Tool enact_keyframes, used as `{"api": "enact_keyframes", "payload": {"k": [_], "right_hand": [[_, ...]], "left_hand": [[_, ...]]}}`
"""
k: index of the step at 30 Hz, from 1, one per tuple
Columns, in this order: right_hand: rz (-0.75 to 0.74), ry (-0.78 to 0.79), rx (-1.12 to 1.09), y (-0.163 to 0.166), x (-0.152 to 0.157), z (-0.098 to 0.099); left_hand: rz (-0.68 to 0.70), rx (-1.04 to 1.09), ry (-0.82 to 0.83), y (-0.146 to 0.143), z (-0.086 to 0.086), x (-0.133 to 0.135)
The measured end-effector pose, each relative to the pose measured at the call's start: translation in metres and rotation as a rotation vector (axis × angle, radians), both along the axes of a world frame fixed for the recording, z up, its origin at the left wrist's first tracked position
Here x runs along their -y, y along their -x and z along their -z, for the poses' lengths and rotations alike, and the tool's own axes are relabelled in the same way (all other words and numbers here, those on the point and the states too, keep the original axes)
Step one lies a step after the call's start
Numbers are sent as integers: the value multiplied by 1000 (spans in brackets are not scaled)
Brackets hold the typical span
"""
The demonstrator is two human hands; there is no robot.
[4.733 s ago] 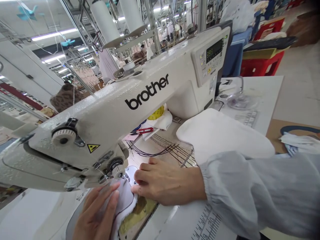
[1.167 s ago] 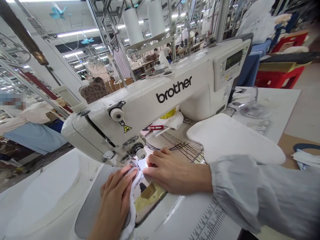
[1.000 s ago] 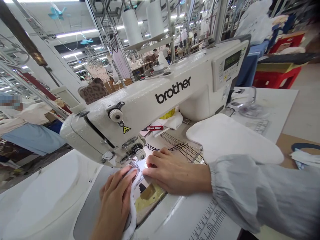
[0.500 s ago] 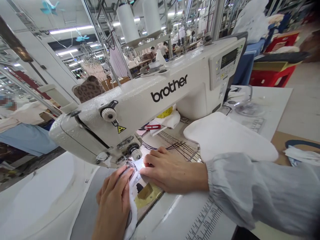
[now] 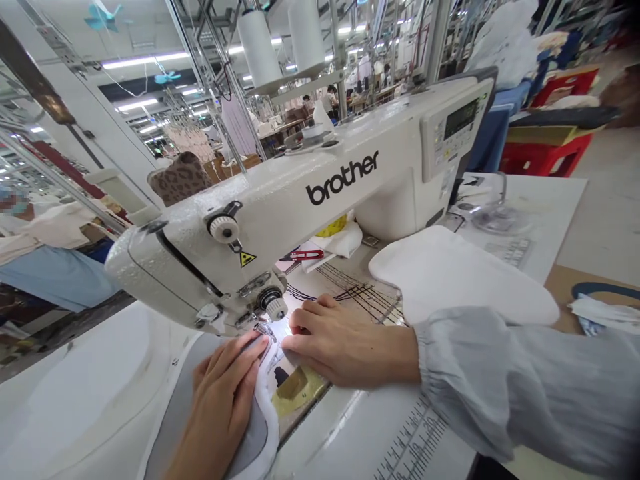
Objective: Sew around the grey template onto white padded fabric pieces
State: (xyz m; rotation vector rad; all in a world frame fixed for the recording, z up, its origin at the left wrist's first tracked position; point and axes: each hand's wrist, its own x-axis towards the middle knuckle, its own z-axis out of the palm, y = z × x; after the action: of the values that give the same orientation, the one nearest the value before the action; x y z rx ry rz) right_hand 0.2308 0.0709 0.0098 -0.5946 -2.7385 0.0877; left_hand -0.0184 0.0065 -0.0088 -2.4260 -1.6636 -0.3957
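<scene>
A grey fabric piece with a thick white edge lies on the bed of the white Brother sewing machine, its front edge under the presser foot. My left hand rests flat on that piece, fingers stretched toward the foot and pressing the cloth just left of the needle area. On the other side of the foot is my right hand, its fingers curled and thumb and index together beside the white edge. Bright lamp glare at its fingertips hides what they pinch.
A white padded piece lies behind my right forearm. Red thread snips and a bundled white cloth sit under the machine arm. A printed ruler scale marks the table front. Thread cones stand above.
The fabric's white edge beside my left hand now curves outward to the right, with more grey cloth showing. My left wrist has shifted slightly left; the right hand is nearly still.
</scene>
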Motion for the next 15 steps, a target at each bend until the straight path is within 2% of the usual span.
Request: {"api": "enact_keyframes", "payload": {"k": [5,15], "right_hand": [[-3,7,-2,-1,0,-1],[-14,12,6,-2,0,-1]], "left_hand": [[-51,-11,19,1,7,2],[-87,88,-34,-15,4,5]]}}
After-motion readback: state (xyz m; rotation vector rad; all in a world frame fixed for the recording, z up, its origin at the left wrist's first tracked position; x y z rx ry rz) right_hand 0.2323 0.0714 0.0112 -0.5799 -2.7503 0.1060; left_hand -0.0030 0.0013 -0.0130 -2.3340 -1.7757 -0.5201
